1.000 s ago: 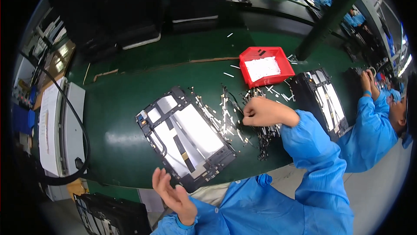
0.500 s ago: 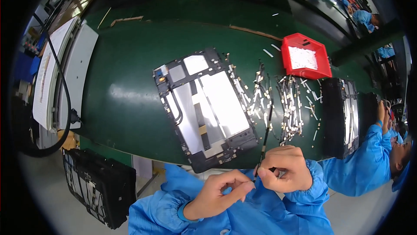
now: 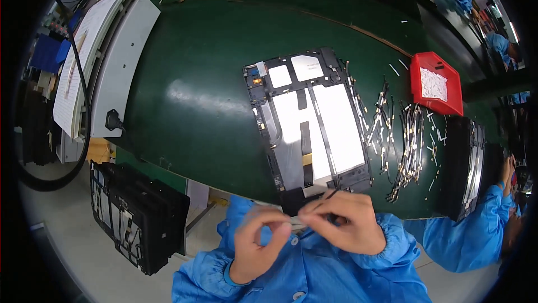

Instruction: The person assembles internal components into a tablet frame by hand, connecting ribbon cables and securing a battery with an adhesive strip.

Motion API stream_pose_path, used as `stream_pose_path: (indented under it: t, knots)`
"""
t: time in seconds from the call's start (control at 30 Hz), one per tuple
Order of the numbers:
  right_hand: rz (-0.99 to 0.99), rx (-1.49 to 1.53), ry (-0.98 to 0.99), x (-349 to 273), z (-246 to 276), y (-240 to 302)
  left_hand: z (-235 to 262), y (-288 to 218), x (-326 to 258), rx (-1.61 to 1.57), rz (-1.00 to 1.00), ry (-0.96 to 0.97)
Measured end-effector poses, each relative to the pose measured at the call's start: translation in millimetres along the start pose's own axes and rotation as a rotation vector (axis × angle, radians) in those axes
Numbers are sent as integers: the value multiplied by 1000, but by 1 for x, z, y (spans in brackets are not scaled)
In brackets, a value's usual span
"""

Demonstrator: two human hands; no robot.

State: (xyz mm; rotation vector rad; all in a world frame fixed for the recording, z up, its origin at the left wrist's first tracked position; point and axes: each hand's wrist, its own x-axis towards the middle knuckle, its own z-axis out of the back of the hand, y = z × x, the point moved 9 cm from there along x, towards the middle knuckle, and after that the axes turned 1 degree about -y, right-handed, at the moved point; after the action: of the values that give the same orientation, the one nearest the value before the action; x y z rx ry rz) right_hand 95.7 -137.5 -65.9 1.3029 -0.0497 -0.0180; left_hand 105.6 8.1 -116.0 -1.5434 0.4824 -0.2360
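My left hand (image 3: 259, 242) is blurred, with thumb and forefinger pinched together; what lies in the pinch, if anything, is too small to make out. Close beside it, my right hand (image 3: 347, 221) curls round a thin black cable (image 3: 332, 194), whose short end shows above the fingers. Both hands are in front of my body at the table's near edge. Just beyond them lies a flat black device frame (image 3: 330, 126) with white and silver panels and small parts along its rim. To its right are bunches of thin black cables (image 3: 410, 149) with pale tabs.
A red bin (image 3: 460, 93) of small white pieces stands at the right. Stacked black frames (image 3: 468, 168) sit near a co-worker's blue sleeve (image 3: 471, 236). More frames (image 3: 140, 219) are stacked low at the left, below a white box (image 3: 126, 62) and a thick black cord (image 3: 87, 112).
The view has shifted, so the table things appear farther right. The cable, which stretched from the right hand over the table, now shows only a short end. My hands remain close together.
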Motion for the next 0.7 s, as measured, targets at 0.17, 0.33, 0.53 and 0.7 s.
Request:
stream_pose_path:
  t: [0.17, 0.33, 0.53, 0.7]
  knots:
    - [-108, -87, -224, 19, 15, -22, 2, 16, 0, -125, 211, 99]
    - [-49, -147, -254, 17, 15, -32, -4, 9, -1, -91, 210, 104]
    - [-36, -213, -258, 18, 8, -22, 2, 32, 0, -656, 441, 70]
    - [37, -347, -110, 23, -19, -12, 6, 27, 10, -402, 195, 15]
